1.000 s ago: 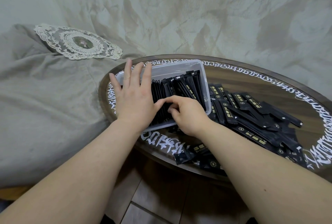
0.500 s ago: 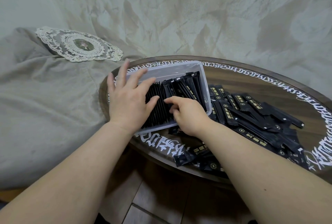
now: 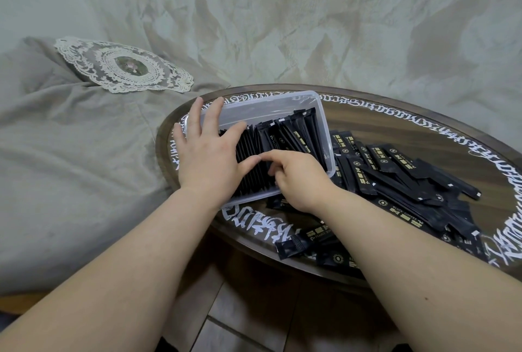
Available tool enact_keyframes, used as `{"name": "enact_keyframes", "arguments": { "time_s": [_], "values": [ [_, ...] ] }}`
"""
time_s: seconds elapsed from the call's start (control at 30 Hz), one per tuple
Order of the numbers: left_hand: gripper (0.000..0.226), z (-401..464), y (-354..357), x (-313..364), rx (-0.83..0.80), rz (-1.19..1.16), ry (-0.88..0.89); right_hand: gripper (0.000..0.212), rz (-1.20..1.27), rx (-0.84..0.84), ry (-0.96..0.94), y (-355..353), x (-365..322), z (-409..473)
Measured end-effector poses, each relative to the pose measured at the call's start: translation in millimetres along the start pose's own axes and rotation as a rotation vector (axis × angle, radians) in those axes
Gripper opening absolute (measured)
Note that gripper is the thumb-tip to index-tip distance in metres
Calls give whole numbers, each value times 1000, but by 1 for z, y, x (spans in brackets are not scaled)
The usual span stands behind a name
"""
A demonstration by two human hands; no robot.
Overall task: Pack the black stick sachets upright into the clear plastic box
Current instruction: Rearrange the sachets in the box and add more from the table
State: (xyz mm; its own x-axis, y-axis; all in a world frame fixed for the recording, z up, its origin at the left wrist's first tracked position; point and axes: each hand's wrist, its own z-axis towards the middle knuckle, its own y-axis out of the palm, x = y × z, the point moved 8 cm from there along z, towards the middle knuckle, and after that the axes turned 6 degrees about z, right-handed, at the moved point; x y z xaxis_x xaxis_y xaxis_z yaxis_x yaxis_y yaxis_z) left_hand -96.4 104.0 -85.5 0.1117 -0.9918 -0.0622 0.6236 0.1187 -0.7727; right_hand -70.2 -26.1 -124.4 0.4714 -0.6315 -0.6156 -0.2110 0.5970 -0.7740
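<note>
Mid-pack: left hand (image 3: 207, 159), fingers spread flat, braced the upright sachets (image 3: 251, 165) in the clear box (image 3: 271, 103) at the table's left edge, right hand (image 3: 296, 179) curled around some there; next, grab from loose pile (image 3: 395, 171).

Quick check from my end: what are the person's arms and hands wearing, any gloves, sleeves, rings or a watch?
Nothing that shows. The left hand and right hand are bare, with no gloves and no rings visible on the fingers. Both forearms are bare from the wrist to the frame's lower edge: no sleeves, watch, bracelet or strap in view. Fingernails look short and unpainted where they can be seen.
</note>
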Motion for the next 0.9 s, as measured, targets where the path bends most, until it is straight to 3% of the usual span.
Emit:
{"name": "enact_keyframes", "arguments": {
  "time_s": [0.3,0.5,0.9],
  "values": [
    [68,-1,2,-2,-8,-22,-34,29,10,214,4,-25,2,-9],
    [69,-2,0,0,-6,-43,-42,34,-235,229,123,-30,11,-7],
    [68,0,-3,-2,19,-87,-43,50,-392,302,295,-25,7,1]
  ]
}}
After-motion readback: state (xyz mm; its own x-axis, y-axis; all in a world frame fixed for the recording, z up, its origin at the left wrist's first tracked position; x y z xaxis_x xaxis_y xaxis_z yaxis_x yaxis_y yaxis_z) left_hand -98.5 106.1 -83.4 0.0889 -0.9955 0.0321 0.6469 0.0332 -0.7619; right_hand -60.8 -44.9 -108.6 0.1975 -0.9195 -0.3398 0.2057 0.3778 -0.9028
